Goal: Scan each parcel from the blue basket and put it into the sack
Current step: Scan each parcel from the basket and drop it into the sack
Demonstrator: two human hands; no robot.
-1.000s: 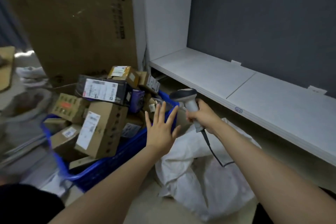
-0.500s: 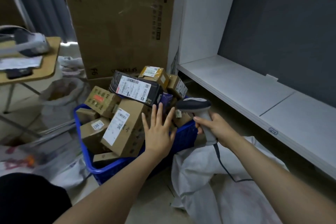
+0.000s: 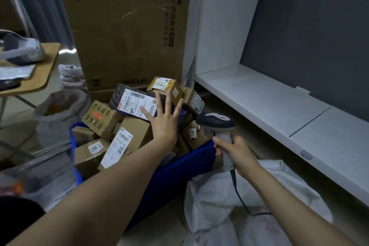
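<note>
Okay, your left hand (image 3: pixel 164 121) is stretched out over the blue basket (image 3: pixel 179 168), fingers straight and spread wide, holding nothing. It sits in front of the black parcel (image 3: pixel 121 98) with the big white label, which lies on top of the pile. Can't tell if the fingertips touch it or just hover. Your right hand (image 3: pixel 234 152) is wrapped around the handle of the scanner (image 3: pixel 216 121), fingers curled tight on the grip. The scanner head is at the basket's right corner and points left toward the parcels. Its cable (image 3: pixel 237 191) drops from the handle and runs down over the white sack (image 3: pixel 215 205).

The basket is on the floor, piled above its rim with parcels, mostly brown cardboard. A tall brown box (image 3: pixel 137 132) with a long white label leans near the front, under your left forearm. A box with yellow tape (image 3: pixel 165 84) sits at the back of the pile, just past your fingertips. The sack lies crumpled on the floor just right of the basket, under your right forearm, touching the basket's wall.

Behind the basket stands a big cardboard box (image 3: pixel 127 26). A white shelf (image 3: pixel 269 102) runs along the right. A small wooden table (image 3: pixel 40 70) is at far left, and another sack (image 3: pixel 58 106) stands below it.
</note>
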